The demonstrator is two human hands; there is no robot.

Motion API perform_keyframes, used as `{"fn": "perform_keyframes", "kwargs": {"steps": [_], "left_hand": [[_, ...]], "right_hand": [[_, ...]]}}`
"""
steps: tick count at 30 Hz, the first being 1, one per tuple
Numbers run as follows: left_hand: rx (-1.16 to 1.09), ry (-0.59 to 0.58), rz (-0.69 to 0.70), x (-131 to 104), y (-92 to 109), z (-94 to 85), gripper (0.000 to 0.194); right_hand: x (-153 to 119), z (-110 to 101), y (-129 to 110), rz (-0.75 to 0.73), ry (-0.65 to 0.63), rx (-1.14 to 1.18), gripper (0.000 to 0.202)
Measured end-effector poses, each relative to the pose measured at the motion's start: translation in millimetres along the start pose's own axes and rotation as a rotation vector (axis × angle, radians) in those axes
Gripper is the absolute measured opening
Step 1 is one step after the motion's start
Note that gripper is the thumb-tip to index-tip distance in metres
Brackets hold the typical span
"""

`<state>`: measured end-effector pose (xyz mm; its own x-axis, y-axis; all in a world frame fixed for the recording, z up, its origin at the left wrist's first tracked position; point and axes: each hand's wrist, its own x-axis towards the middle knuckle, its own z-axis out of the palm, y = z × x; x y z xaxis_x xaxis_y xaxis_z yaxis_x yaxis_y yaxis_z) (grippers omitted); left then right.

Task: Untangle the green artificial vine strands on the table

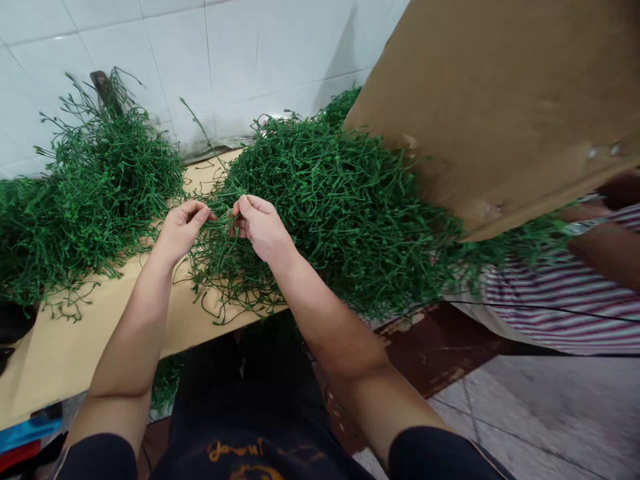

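Dark shirt [290,433] below; hands [181,230] [263,228] pinch thin, wiry, tangled green stems [223,225].

A dark navy, short-sleeved cloth shirt [280,427] covers the torso around six o'clock, printed with curly orange lettering [235,449] and a partly visible orange emblem [256,473]. Dark sleeves sit near eight [103,457] and five o'clock, the latter edged with thin pale piping [487,458]. Both hands [260,230] are bare.
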<state>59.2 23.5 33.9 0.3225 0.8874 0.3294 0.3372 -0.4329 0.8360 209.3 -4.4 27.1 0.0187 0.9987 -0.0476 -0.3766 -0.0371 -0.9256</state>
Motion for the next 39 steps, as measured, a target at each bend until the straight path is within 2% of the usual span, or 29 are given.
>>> {"fn": "perform_keyframes", "kwargs": {"steps": [3, 5, 11, 14, 17, 19, 22, 26, 27, 29, 31, 32, 34, 35, 37, 39], "left_hand": [[0.024, 0.012, 0.010, 1.0, 1.0, 1.9, 0.026], [0.024, 0.028, 0.014, 1.3, 1.2, 3.7, 0.026], [-0.005, 0.152, 0.012, 1.2, -2.7, 18.2, 0.022], [-0.071, 0.139, -0.005, 0.6, -6.1, 21.6, 0.021], [-0.140, 0.110, -0.061, 1.5, -9.8, 16.2, 0.018], [-0.128, 0.146, -0.098, 3.3, -11.8, 10.9, 0.015], [0.011, 0.175, -0.091, 8.2, -13.0, 8.1, 0.013], [0.224, 0.103, -0.044, 19.9, -19.5, 7.0, 0.016], [0.290, 0.122, -0.044, 23.1, -24.6, 3.0, 0.016], [0.445, 0.268, -0.135, 27.6, -39.5, -12.6, 0.016], [0.571, 0.490, -0.351, 28.5, -57.0, -33.7, 0.018], [0.584, 0.542, -0.441, 27.9, -64.4, -43.2, 0.019], [0.530, 0.548, -0.396, 25.9, -72.4, -53.6, 0.021], [0.493, 0.496, -0.340, 25.2, -72.3, -53.3, 0.021], [0.431, 0.378, -0.209, 25.3, -65.2, -43.0, 0.025], [0.424, 0.287, -0.127, 27.1, -54.2, -26.2, 0.038]], "right_hand": [[-1.8, -0.6, 2.1, 0.055, -0.050, 0.007, 0.040], [-3.2, -0.9, 4.7, 0.034, -0.074, -0.009, 0.042], [-6.5, 0.0, 20.8, -0.230, 0.097, -0.223, 0.034], [-8.9, -4.2, 24.9, -0.340, 0.020, -0.345, 0.032], [-12.9, -8.4, 24.6, -0.416, -0.046, -0.399, 0.037], [-14.9, -9.3, 25.3, -0.430, -0.087, -0.432, 0.037], [-14.1, -8.5, 30.5, -0.439, -0.167, -0.469, 0.037], [-17.3, -9.1, 35.5, -0.439, -0.200, -0.471, 0.040], [-21.7, -10.0, 34.2, -0.447, -0.208, -0.471, 0.041], [-34.0, -13.4, 28.4, -0.497, -0.297, -0.485, 0.042], [-45.6, -18.9, 20.9, -0.556, -0.419, -0.508, 0.042], [-48.6, -22.4, 17.8, -0.567, -0.442, -0.509, 0.042], [-46.6, -29.6, 13.9, -0.530, -0.349, -0.458, 0.046], [-42.1, -32.7, 13.3, -0.488, -0.266, -0.410, 0.048], [-30.1, -36.5, 14.0, -0.406, -0.144, -0.316, 0.052], [-20.1, -36.4, 15.9, -0.345, -0.118, -0.254, 0.052]]}}
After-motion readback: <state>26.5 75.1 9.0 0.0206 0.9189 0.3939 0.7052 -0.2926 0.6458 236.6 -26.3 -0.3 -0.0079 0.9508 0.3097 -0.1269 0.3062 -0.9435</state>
